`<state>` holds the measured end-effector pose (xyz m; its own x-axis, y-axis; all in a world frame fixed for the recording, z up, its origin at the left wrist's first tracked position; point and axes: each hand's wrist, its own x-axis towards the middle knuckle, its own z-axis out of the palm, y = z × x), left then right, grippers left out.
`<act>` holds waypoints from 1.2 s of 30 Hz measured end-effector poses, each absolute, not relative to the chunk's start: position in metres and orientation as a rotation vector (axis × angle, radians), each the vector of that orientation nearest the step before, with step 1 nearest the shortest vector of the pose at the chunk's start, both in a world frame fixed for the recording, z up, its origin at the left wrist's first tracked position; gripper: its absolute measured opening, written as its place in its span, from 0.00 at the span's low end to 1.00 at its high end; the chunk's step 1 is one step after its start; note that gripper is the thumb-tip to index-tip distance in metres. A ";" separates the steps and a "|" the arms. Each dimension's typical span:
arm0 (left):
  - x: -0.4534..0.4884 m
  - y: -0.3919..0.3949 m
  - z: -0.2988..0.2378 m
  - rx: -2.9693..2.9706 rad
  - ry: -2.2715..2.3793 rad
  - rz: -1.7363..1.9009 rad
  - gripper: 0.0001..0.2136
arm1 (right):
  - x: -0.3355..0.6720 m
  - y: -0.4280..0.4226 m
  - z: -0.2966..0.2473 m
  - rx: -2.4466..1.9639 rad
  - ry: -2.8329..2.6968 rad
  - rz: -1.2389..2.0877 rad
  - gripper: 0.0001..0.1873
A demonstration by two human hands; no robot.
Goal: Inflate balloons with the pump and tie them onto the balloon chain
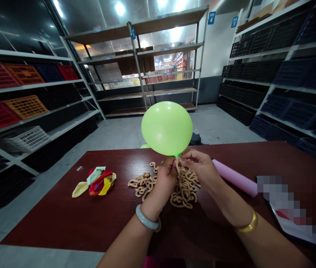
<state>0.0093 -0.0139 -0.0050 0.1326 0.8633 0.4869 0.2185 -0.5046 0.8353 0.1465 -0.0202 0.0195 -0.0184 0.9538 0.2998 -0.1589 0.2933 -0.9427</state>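
Observation:
An inflated light green balloon (166, 127) stands above the table with its knotted neck pointing down. My left hand (166, 175) is closed in a pinch just below the neck. My right hand (198, 163) pinches at the neck from the other side, its fingertips close to the left ones. A tan cord-like loop (177, 164) shows between the fingertips, just under the neck; how it meets the neck is partly hidden by the fingers. Under and beside my hands lies a pile of tan loops (184, 191), with more loops (141, 183) to the left.
Several deflated balloons (101, 182) lie on the left of the dark red table (63, 216). A pink cylinder (234, 176) and a dark-edged, partly blurred flat object (291, 212) are on the right. Beyond stand metal shelves (171, 46) and racks with plastic crates (26, 106).

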 end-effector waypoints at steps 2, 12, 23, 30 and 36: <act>0.010 -0.015 -0.004 1.829 1.037 1.385 0.12 | 0.143 -0.022 0.018 -0.833 -1.070 1.314 0.12; 0.020 -0.024 -0.001 2.010 0.994 1.303 0.14 | 0.140 -0.019 0.020 -0.707 -0.707 1.509 0.12; 0.016 -0.020 -0.002 1.908 1.132 1.409 0.13 | 0.138 -0.013 0.007 -0.759 -0.867 1.413 0.14; 0.009 -0.013 -0.004 2.159 1.353 1.273 0.11 | 0.127 -0.015 0.005 -0.813 -0.779 1.487 0.16; 0.009 -0.013 -0.010 2.190 1.374 1.217 0.13 | 0.129 0.000 -0.002 -0.816 -0.722 1.443 0.17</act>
